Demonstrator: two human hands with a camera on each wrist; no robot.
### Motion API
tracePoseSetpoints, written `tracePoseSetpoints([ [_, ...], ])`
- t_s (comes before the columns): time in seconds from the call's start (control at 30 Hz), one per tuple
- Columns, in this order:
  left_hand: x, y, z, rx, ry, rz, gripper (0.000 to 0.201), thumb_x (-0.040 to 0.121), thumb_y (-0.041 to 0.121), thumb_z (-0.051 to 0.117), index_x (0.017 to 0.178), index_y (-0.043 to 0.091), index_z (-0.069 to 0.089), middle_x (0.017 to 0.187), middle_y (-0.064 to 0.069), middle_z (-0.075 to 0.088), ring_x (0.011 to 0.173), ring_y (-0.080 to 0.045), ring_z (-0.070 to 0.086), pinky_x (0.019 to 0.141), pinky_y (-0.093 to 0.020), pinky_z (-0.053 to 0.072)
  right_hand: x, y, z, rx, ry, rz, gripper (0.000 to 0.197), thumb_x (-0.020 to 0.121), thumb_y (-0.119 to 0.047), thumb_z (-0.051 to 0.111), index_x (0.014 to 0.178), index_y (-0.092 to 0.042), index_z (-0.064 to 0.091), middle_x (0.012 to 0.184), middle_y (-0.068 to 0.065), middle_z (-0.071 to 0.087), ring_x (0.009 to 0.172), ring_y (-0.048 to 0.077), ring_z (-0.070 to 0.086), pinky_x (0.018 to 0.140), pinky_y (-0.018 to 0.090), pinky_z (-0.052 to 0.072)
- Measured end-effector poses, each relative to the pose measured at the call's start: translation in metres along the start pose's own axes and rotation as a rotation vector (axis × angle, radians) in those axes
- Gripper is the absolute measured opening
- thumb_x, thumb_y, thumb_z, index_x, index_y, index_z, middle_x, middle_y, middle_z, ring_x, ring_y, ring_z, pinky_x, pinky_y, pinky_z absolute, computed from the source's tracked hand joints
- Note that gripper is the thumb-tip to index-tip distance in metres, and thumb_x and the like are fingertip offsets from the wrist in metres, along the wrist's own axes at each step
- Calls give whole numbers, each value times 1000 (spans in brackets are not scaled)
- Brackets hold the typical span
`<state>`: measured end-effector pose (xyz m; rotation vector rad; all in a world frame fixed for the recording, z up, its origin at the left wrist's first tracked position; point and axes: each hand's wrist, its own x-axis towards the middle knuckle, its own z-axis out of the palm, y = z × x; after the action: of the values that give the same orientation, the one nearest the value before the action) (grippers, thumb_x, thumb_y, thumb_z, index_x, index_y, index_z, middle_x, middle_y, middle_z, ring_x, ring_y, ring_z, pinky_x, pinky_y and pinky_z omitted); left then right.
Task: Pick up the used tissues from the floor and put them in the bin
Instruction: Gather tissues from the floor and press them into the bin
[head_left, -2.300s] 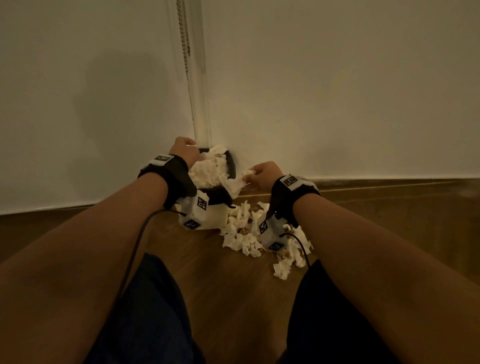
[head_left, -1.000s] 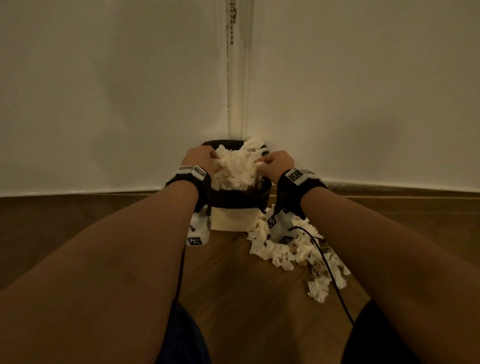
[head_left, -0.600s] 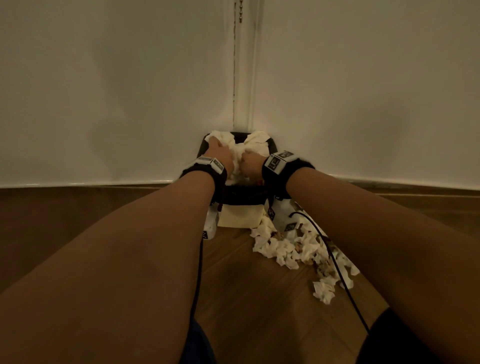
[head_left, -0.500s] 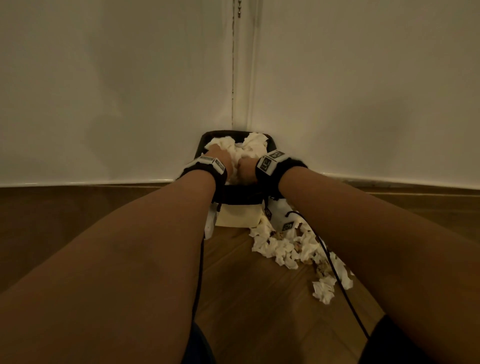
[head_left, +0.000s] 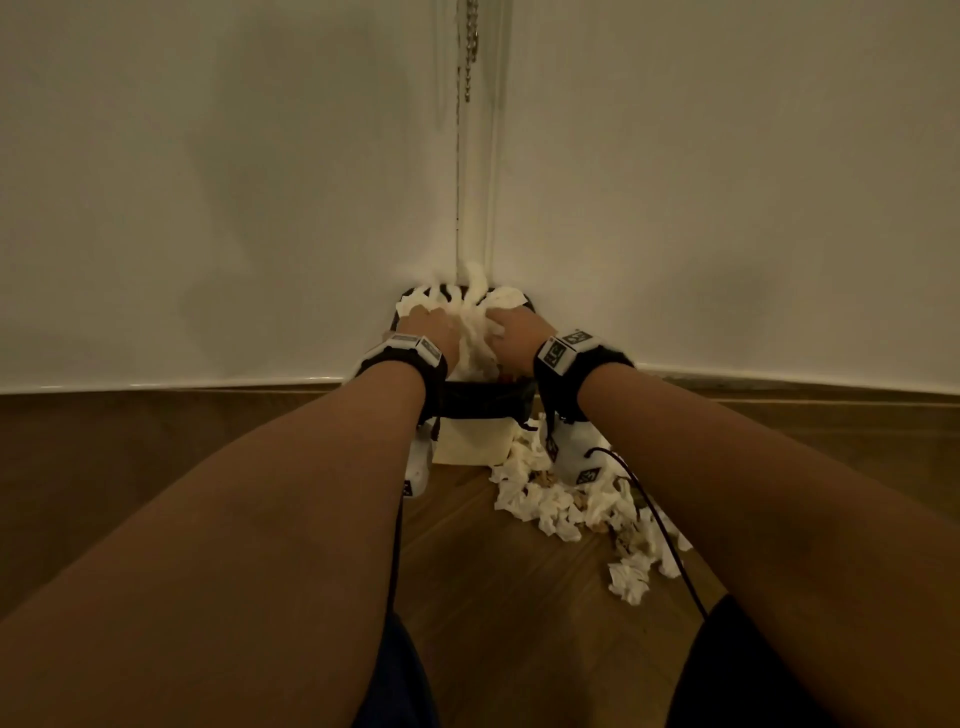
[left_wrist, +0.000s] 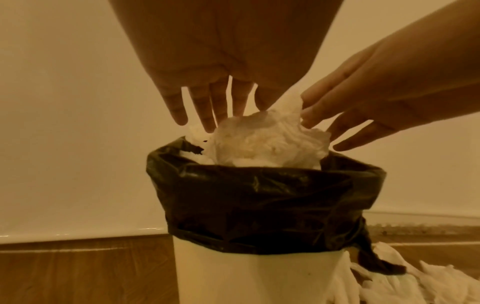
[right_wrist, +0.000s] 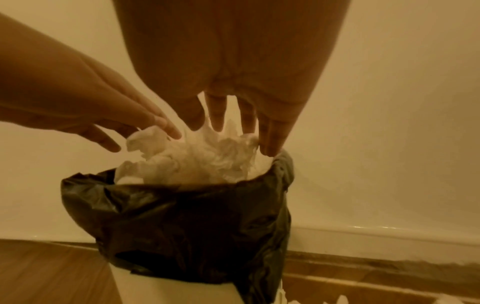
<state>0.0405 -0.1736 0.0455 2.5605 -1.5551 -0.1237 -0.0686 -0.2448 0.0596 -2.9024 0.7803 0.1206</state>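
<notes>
My left hand (left_wrist: 221, 67) and right hand (right_wrist: 233, 67), fingers spread, press tissues (left_wrist: 262, 142) heaped above the bin (left_wrist: 259, 273); I fear they'll spill onto the floor (head_left: 493, 597).

Head looks down; wrists closely share bin (left_wrist: 249, 275).

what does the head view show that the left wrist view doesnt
Only the head view shows the full trail of crumpled white tissues running along the wooden floor, both wrist bands, and the metal chain in the wall corner.

Only the left wrist view shows the fingers from below: both hands' straight fingers spread on the heap.

Both show the left hand and right hand atop white tissues heaped above the rim of the cream bin with its black plastic liner.
</notes>
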Motion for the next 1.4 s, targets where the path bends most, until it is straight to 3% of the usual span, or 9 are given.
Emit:
tracePoseSetpoints([
  [0.13,-21,-2,-10,-67,-56,-133,43,99,26,30,140,12,35,146,-14,31,131,-33,35,106,-46,33,-38,5,-15,354,122,176,50,97,-13,40,146,-12,29,150,16,31,135,32,33,106,30,26],
  [0.47,-68,36,-57,-54,-11,-115,38,97,22,37,132,11,46,135,-16,41,120,-34,47,97,-42,42,-114,3,-47,596,159,359,45,94,-3,39,138,-11,44,138,15,49,126,32,47,103,39,40],
  [0.63,-96,93,-77,-85,-45,44,36,94,16,44,129,13,53,130,-12,54,116,-30,53,97,-36,43,-154,16,-63,691,102,428,29,95,-7,46,120,-10,59,109,11,69,79,20,68,60,22,53],
  [0.73,-112,139,-74,-87,-65,205,33,94,12,45,124,15,56,127,-9,57,111,-25,57,90,-31,45,-180,33,-65,638,135,479,22,95,-16,51,109,-7,65,101,10,72,68,16,65,67,27,54],
  [0.87,-119,185,-47,11,-100,364,33,95,12,41,125,17,55,124,-10,59,107,-27,58,85,-33,46,-205,64,-54,426,87,595,31,93,-29,56,97,-2,71,98,11,72,85,23,67,74,31,53],
  [0.97,-113,197,-15,6,-177,379,33,95,20,46,128,20,50,125,-10,57,109,-28,57,88,-35,46,-214,91,-33,382,36,665,29,92,-27,55,94,-3,71,96,12,71,90,28,68,85,38,55],
  [1.07,-104,191,18,-30,-273,350,33,95,25,41,127,22,51,129,-9,55,113,-28,55,93,-37,45,-217,116,-2,343,-52,694,28,89,-31,54,72,-11,64,83,9,67,84,31,66,81,41,55],
  [1.27,-92,164,86,1,-447,165,33,95,16,44,124,13,59,129,-11,55,115,-28,54,92,-33,45,-208,140,64,236,-228,656,37,87,-24,61,122,-13,59,120,11,62,107,32,60,92,43,50],
  [1.4,-89,156,118,-63,-473,90,31,94,11,45,121,14,60,133,-10,53,118,-27,52,93,-32,45,-205,138,102,324,-267,671,26,91,-21,54,114,-11,62,111,11,63,95,29,61,86,40,52],
])
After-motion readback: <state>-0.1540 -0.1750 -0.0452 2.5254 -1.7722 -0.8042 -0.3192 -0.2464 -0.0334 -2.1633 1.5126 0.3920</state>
